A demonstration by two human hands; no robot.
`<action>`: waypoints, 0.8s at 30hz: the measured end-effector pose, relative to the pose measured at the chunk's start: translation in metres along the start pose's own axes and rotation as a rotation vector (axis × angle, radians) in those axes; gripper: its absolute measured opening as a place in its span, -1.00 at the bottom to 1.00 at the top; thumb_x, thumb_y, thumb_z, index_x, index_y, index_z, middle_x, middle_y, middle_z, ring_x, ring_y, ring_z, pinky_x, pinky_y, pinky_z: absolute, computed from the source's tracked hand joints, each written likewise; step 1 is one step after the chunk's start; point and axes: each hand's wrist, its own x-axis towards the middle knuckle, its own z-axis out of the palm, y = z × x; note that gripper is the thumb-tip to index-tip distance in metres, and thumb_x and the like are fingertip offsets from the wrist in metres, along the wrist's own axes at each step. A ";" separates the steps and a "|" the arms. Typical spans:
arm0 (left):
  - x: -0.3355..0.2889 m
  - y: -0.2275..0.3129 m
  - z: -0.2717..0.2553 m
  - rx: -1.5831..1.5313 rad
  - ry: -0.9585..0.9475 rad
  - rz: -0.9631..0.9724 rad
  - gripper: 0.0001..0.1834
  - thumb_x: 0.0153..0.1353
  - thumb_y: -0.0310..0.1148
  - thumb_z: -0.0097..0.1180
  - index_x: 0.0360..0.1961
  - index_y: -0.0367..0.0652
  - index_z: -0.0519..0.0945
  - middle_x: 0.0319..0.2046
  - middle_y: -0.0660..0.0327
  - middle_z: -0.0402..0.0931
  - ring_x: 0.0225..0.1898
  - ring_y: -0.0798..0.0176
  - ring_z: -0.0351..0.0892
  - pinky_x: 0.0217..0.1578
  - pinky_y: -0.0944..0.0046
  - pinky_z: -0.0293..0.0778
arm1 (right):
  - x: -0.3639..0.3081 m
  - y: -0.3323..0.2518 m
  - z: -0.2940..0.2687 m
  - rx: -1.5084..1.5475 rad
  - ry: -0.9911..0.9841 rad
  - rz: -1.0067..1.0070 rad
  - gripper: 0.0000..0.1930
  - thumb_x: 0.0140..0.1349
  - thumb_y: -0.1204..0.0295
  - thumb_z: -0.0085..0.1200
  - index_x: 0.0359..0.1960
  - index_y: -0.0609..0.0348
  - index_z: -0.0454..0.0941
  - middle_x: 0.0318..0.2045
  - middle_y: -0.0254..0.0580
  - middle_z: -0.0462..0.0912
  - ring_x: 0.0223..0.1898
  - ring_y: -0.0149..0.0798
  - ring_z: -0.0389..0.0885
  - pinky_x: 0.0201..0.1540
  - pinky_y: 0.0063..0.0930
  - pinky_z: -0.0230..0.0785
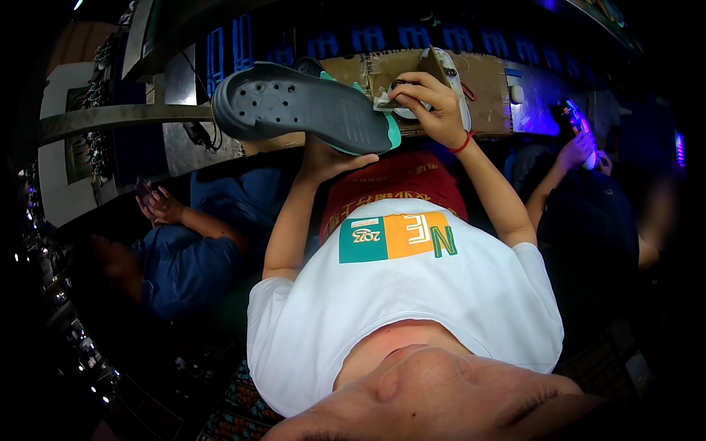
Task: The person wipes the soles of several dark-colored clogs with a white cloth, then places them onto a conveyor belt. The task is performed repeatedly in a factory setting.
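My left hand [329, 160] grips a dark grey shoe sole [294, 110] from below, with the thumb along its near edge. Several small holes dot the sole's wide end at the left, and a teal rim [393, 132] shows at its right end. Just to the right of that end, my right hand [435, 109] is raised with its fingers drawn together in a pinch. Whatever they hold is too small to make out. Under the fingertips a whitish scrap [382, 101] lies against a small cardboard box [379, 70].
Brown cardboard [485, 92] covers the bench, where a white-edged sole [462, 110] lies behind my right hand. A metal bar [125, 116] crosses at the left. One co-worker's hands [162, 206] hold a phone at left; another's hand [577, 149] holds a shoe piece lit purple at right.
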 end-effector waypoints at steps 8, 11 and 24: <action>-0.002 -0.005 0.006 -0.159 0.020 -0.053 0.08 -0.40 -0.23 0.57 0.18 -0.24 0.19 0.04 0.12 0.32 0.09 0.15 0.36 0.11 0.16 0.31 | 0.018 -0.007 -0.003 -0.020 0.036 -0.084 -0.86 0.07 0.58 0.19 -0.30 0.15 0.67 -0.23 -0.13 0.60 -0.28 -0.23 0.61 -0.26 -0.50 0.46; -0.003 -0.004 0.006 -0.234 0.015 -0.098 0.12 -0.42 -0.18 0.57 0.19 -0.24 0.17 0.06 0.10 0.30 0.11 0.13 0.33 0.13 0.14 0.28 | 0.023 -0.008 -0.004 -0.040 0.052 -0.101 -0.84 0.06 0.58 0.19 -0.30 0.15 0.67 -0.24 -0.14 0.60 -0.27 -0.24 0.60 -0.27 -0.50 0.46; 0.001 0.011 0.008 -0.280 -0.077 -0.182 0.12 -0.41 -0.25 0.56 0.20 -0.27 0.16 0.07 0.09 0.30 0.12 0.16 0.33 0.13 0.21 0.29 | 0.040 -0.019 -0.016 0.023 0.017 -0.192 -0.83 0.04 0.61 0.19 -0.29 0.15 0.67 -0.23 -0.16 0.59 -0.29 -0.29 0.57 -0.29 -0.54 0.45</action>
